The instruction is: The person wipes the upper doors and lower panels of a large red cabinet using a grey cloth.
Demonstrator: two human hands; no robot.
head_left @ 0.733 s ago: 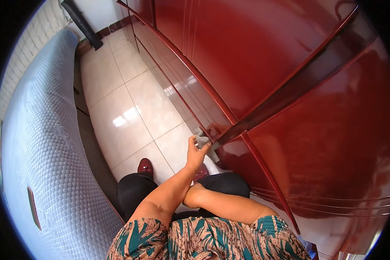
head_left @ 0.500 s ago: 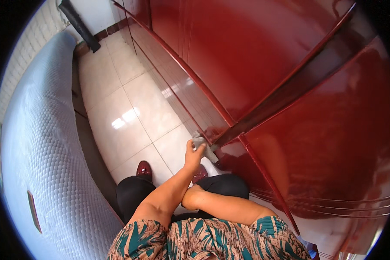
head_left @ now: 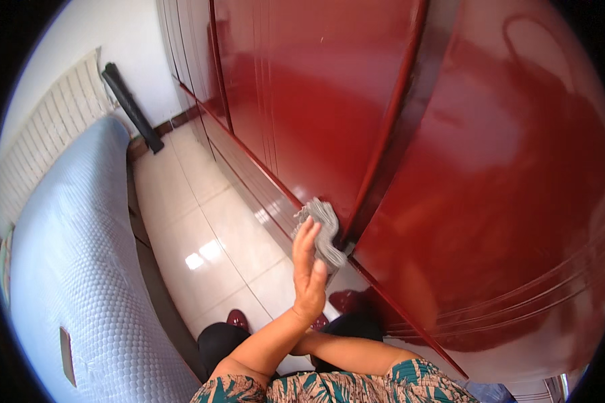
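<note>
Left hand (head_left: 307, 281) has a gray cloth (head_left: 327, 228) at its 1 o'clock, fingers pressed together, by the red cabinet (head_left: 329, 121). Right hand (head_left: 305, 344) mostly hidden, can't tell its fingers. Looks underway; no clue what's done or left.

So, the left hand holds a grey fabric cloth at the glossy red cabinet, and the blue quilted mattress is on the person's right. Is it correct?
No: the head view shows the blue quilted mattress on the person's left. The left hand does hold the grey cloth at the red cabinet.
</note>
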